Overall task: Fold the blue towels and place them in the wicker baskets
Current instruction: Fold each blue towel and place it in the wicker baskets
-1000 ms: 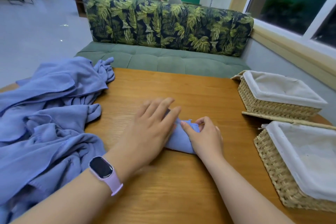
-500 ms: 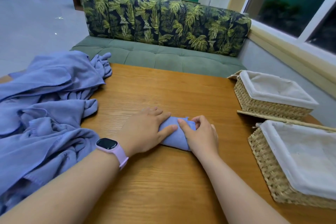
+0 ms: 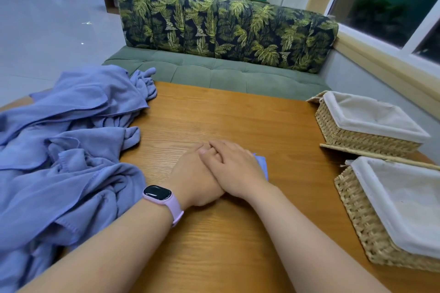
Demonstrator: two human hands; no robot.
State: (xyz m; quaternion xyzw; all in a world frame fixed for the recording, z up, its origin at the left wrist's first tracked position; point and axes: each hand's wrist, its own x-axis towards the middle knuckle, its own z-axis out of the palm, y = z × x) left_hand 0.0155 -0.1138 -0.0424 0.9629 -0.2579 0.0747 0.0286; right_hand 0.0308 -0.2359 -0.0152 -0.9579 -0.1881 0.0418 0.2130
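Note:
A small folded blue towel (image 3: 262,163) lies on the wooden table (image 3: 226,116), almost wholly covered by my hands; only its right edge shows. My left hand (image 3: 190,177), with a pink watch on the wrist, rests flat on it. My right hand (image 3: 235,166) lies flat over the left hand's fingers and presses down on the towel. A big heap of unfolded blue towels (image 3: 66,150) covers the table's left side. Two wicker baskets with white cloth liners stand at the right, the far one (image 3: 362,138) and the near one (image 3: 359,219), both with nothing in them.
A green sofa (image 3: 226,74) with a leaf-print backrest stands behind the table's far edge. A window sill runs along the right wall behind the baskets. Bare wood lies between my hands and the baskets.
My hands have come together over the folded towel: the right hand slid left onto the left hand's fingers, and the towel is now nearly hidden beneath them.

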